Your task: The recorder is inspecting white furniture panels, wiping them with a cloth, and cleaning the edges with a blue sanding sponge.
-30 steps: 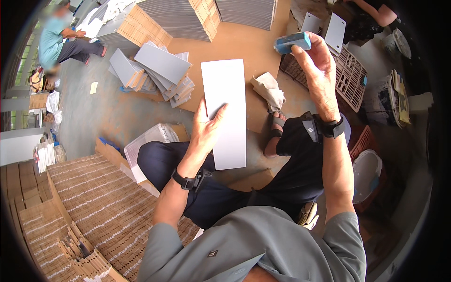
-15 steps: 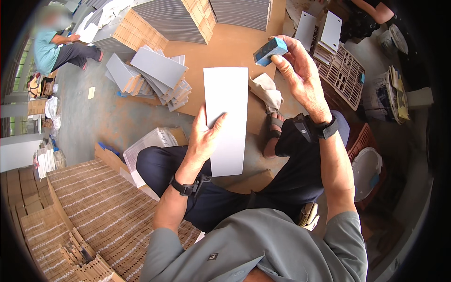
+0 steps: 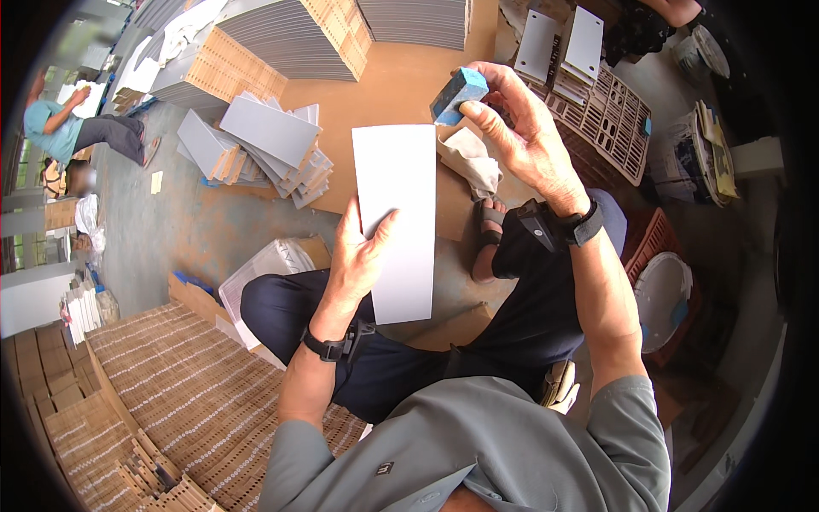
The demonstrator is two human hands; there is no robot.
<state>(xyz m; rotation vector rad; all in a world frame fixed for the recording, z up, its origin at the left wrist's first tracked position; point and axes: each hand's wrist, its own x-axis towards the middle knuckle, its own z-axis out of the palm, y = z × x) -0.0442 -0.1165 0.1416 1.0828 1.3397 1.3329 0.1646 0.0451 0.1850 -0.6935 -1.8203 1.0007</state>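
My left hand (image 3: 354,260) is closed on a long, flat, pale grey panel (image 3: 399,213), gripping its left edge with the thumb across the face. The panel stands lengthwise in front of me, above my lap. In my right hand (image 3: 533,145) is a small blue block (image 3: 459,96) with a darker face, pinched between thumb and fingers. The block is just beyond the panel's top right corner, apart from it. A crumpled beige cloth (image 3: 472,160) lies below the right hand, beside the panel.
Loose grey panels (image 3: 271,132) lie piled at the left; tall panel stacks (image 3: 316,43) stand behind. Two holed panels (image 3: 536,47) rest on a brown plastic crate (image 3: 610,119) at the right. Rows of brown board edges (image 3: 196,375) fill the lower left. A co-worker (image 3: 60,128) is at the far left.
The view has turned a little, so the surroundings sit further left. My right hand has brought the blue block slightly nearer the panel and tilted it. The co-worker's posture has changed.
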